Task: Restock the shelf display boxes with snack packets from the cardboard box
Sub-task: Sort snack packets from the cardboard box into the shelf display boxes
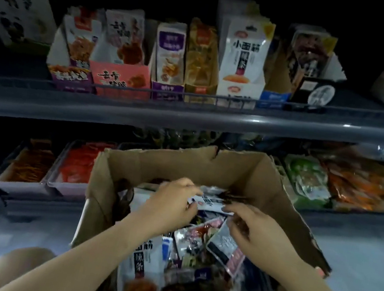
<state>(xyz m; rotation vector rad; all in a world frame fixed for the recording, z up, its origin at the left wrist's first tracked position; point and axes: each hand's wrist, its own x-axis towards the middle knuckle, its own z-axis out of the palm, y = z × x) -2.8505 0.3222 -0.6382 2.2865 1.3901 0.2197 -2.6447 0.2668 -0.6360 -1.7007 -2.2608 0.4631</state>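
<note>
2 hands sorted snack packets inside a cardboard box [278, 186] at lower centre, below the shelf display boxes [158, 67].

Left hand [170, 205] and right hand [253, 230] together pinched 1 white packet [211, 202]; lifting it flat and clear probably avoids snagging neighbours.

Cardboard box [251, 179]: brown, open top, torn rim, sits low center in front of shelving, approx half full w/ loose snack packets [182, 254] piled at mixed angles. One white packet [211, 201] raised above pile, near-horizontal, pinched between both hands. Display boxes [121, 76] lined along upper shelf edge, open-front, packets upright inside; white one [239, 87] center-right well filled.
</note>
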